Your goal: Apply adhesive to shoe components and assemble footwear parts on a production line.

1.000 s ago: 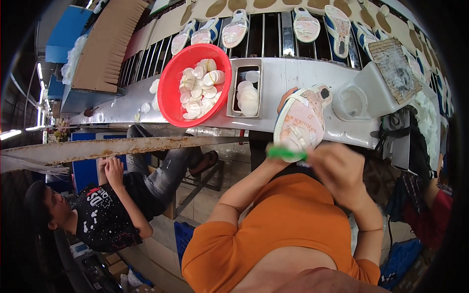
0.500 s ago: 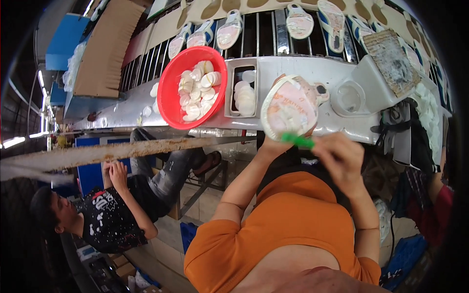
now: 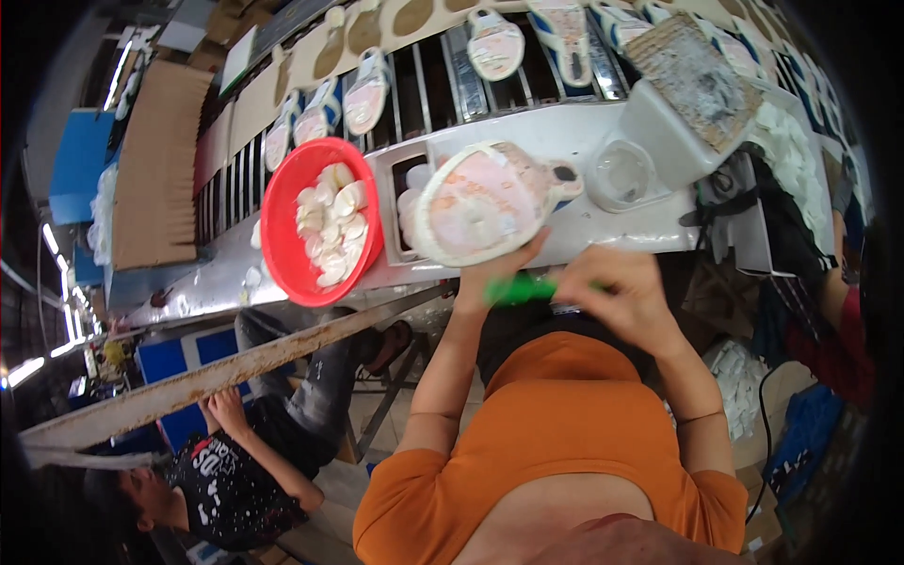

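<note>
My left hand grips a shoe from below, bottom side up over the table's front edge. Its bottom is pale pink with a white rim, and a pale roundish patch shows in the middle. Closed around a green-handled tool, my right hand is just below and right of the shoe. Motion smears the tool, so its working end cannot be made out. A red bowl of round whitish pads stands to the left. Partly behind the shoe is a white tray with more pads.
Several upturned shoes lie on a slatted rack beyond the table. At right stand a clear cup and a white container with a crusted board. Another person sits at lower left, by a rusty bar.
The shoe has tilted and moved left, now overlapping the tray. My right hand and the green tool have dropped away from the shoe's bottom. The whole view has shifted and turned somewhat.
</note>
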Tool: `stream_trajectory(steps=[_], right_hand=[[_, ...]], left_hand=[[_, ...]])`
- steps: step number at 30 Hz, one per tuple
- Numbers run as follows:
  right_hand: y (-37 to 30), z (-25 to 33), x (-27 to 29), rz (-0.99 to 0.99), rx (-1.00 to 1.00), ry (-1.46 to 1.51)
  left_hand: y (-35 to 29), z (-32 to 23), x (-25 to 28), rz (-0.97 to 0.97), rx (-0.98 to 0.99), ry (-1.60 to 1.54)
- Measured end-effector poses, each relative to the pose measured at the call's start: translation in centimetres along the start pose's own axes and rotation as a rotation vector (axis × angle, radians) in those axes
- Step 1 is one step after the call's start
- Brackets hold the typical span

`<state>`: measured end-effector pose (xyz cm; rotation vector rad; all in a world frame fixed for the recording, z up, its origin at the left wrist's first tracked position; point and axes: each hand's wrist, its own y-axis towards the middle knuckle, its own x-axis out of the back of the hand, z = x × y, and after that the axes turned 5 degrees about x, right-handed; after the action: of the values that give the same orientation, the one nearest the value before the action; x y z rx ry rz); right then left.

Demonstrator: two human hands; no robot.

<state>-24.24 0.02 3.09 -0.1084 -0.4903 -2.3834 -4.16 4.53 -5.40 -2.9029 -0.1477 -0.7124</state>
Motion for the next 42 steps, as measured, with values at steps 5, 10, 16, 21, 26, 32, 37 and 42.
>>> stream_trajectory(steps=[5, 10, 16, 21, 26, 32, 37, 42], right_hand=[[0.0, -1.6, 3.8, -0.383, -0.303, -0.247], [-2.2, -6.4, 5.1, -0.3, -0.385, -1.03], [-1.3, -7.3, 5.0, -0.217, -0.4, -1.159], [-3.3, -11.1, 8.4, -0.321, -0.533, -0.229], [-2.4, -8.9, 7.3, -0.32, -0.675, 0.276], [2.4, -2.5, 5.8, -0.196, -0.301, 0.174], [4.5, -0.1, 5.3, -0.044, -0.023, -0.243], [5.8, 0.4, 5.4, -0.023, -0.058, -0.29]], left_hand=[[0.1, 5.2, -2.5, -0.548, -0.192, -0.239], [1.4, 4.2, -3.0, -0.494, 0.001, -0.855], [-0.2, 3.6, -4.2, -0.057, 0.256, -1.391], [-0.4, 3.6, -3.5, -0.005, 0.28, -1.391], [-0.8, 1.5, -1.9, 0.059, 0.291, -1.362], [0.0, 1.8, -1.5, 0.202, 0.124, -1.144], [-0.3, -0.3, -0.3, 0.085, 0.023, -0.989], [-0.9, -1.6, 0.3, 0.068, -0.01, -0.889]])
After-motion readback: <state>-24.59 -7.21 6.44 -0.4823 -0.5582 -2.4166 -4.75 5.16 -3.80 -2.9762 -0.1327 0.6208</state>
